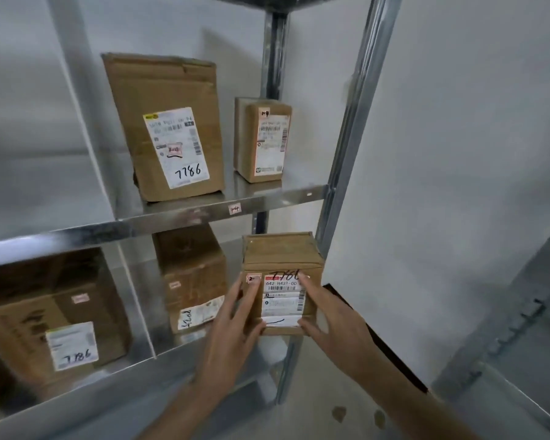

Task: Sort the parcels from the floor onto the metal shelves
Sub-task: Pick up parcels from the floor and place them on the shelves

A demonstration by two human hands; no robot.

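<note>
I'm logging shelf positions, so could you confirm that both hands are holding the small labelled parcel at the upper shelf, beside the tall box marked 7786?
Not quite: the head view shows the left hand and right hand holding the small labelled parcel at the lower shelf. The tall box marked 7786 stands on the upper shelf.

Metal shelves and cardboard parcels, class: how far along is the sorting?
Done: two brown cardboard parcels stand on the upper metal shelf, one tall, one small; two more sit below. In hand: left hand and right hand hold a small labelled box. Floor parcels aren't visible.
</note>
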